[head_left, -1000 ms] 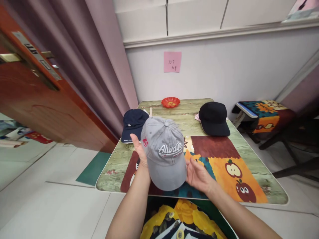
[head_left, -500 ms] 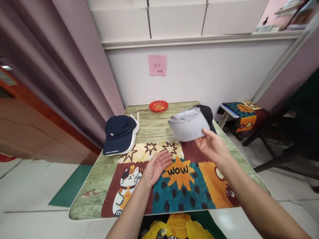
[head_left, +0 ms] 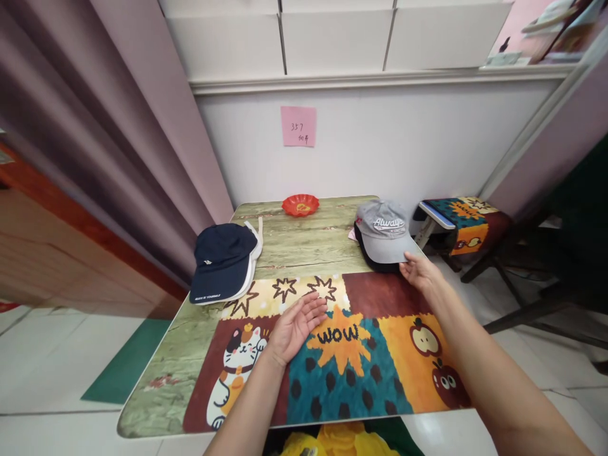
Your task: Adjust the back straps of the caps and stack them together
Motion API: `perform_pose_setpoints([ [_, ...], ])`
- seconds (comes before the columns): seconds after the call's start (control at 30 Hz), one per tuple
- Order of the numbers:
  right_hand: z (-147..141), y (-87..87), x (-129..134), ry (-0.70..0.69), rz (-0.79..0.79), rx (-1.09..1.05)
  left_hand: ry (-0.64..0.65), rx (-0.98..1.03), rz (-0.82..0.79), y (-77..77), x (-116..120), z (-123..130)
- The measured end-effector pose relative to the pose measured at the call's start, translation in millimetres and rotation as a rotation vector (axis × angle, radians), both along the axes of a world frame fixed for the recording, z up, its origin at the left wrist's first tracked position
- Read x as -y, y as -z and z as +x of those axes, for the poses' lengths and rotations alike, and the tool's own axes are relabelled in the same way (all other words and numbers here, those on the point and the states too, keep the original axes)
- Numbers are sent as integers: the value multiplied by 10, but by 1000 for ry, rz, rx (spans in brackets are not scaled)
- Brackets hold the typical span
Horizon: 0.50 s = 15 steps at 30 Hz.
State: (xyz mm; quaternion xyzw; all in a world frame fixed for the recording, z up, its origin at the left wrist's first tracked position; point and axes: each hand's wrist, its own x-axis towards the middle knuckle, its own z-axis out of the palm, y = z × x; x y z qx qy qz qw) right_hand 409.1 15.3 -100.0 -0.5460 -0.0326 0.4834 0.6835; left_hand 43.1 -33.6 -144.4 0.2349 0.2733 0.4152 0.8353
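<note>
A: Where is the grey cap (head_left: 387, 234) relative to the hands?
B: Just beyond the right hand (head_left: 420, 272), stacked on a black cap (head_left: 376, 261). The right thumb and fingertips pinch the edge of the grey brim.

A: And the left hand (head_left: 298, 326)?
B: Open, palm up and fingers extended, well apart from the grey cap and nearest to the mat (head_left: 351, 396). Whether it touches the mat cannot be told.

A: What lies farther out?
B: Beyond the left hand and to its left, a navy cap (head_left: 222, 253) sits over a white cap (head_left: 251, 278). Straight beyond the left hand, far across the table (head_left: 159, 364), stands a red dish (head_left: 301, 206); above it, a pink note (head_left: 298, 126) is on the wall.

A: Which writing is legible?
B: "Always" on the grey cap; "WOW" on the mat, just right of the left hand; "357" on the note, above two handwritten characters. The navy brim's small white line ends in "YOURSELF"; its start is unclear.

A: What is obscured?
B: Most of the black cap, under the grey one; most of the white cap, under the navy. The small print below "Always" is unreadable. A pink scrap (head_left: 352, 235) left of the black cap is mostly hidden. Both forearms are cut off by the frame.
</note>
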Motion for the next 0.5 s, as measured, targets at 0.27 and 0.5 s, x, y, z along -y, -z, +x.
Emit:
perform_pose_setpoints([
  [0.27,91,291,-52,36,-57,197,-3,5,18,10,9,-9],
  [0.5,127,411,70,-14,-130,426,-13,-2,16,6,19,-8],
])
